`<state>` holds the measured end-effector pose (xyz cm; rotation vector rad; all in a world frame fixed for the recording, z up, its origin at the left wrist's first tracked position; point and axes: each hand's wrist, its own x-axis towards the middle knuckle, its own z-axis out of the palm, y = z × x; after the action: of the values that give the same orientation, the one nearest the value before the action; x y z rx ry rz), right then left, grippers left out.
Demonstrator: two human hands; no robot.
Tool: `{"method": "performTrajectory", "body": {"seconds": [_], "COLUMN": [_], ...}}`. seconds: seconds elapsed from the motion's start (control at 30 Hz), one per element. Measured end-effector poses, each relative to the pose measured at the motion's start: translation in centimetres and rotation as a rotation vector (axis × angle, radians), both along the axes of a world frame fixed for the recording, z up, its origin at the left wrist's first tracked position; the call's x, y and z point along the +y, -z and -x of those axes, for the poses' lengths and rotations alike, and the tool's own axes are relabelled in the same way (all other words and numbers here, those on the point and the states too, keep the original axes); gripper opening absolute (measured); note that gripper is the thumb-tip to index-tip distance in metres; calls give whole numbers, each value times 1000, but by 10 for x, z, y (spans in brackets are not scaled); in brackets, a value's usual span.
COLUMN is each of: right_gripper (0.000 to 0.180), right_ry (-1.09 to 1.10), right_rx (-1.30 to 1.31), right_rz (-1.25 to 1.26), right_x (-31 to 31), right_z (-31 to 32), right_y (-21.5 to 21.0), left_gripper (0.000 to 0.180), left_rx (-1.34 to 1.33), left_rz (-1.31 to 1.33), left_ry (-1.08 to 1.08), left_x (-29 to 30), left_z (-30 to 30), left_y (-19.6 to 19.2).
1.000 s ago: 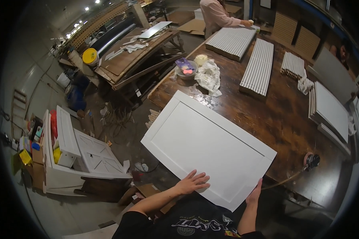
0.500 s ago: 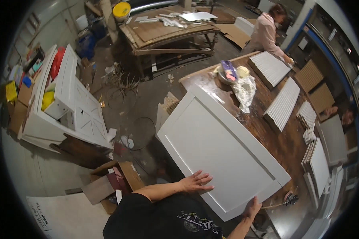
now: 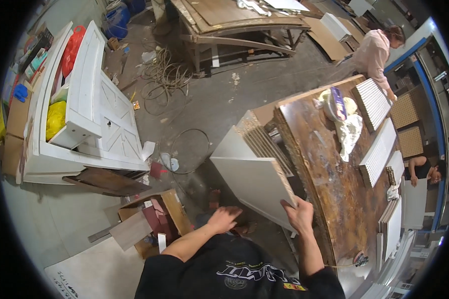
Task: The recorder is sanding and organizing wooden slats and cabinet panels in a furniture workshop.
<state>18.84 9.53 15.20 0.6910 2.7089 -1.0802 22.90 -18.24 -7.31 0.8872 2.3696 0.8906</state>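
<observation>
A white framed cabinet-door panel [image 3: 257,187] hangs low beside the left side of the brown table, tilted, its near corner toward me. My right hand [image 3: 300,215] is closed on its upper right edge, thumb over the rim. My left hand [image 3: 224,220] is beside the panel's lower left face, fingers loosely stretched out and holding nothing; whether it touches the panel I cannot tell. Right behind the panel, several upright boards [image 3: 264,139] with ribbed edges stand against the table's side. The panel's lower part is partly hidden from view.
The brown worktable [image 3: 314,184] bears a tub [image 3: 336,105], a white cloth [image 3: 351,135] and stacks of white slats [image 3: 377,154]. A white cabinet [image 3: 105,114] stands left; an open carton [image 3: 172,214] lies near my left arm. A co-worker [image 3: 375,52] works at the far end; another person sits at right.
The panel has left the tabletop and been lowered to the table's left side, tipping more upright. My right hand still grips its edge; my left hand has come off its face.
</observation>
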Motion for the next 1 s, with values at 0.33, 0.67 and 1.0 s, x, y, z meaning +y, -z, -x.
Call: {"method": "performTrajectory", "body": {"seconds": [0.33,0.67,1.0], "right_gripper": [36,33,28], "right_ry": [-218,-177,64], "right_rx": [-194,-249,182], "right_rz": [-182,-160,160], "right_x": [-74,-86,-46], "right_z": [103,132,64], "right_y": [243,339,214], "left_gripper": [49,26,36], "left_rx": [-681,-943,-680], "left_rz": [504,119,275], "left_ry": [-683,-926,-631], "left_x": [-197,-199,-180], "left_z": [-120,-146,-73], "left_y": [55,84,103]}}
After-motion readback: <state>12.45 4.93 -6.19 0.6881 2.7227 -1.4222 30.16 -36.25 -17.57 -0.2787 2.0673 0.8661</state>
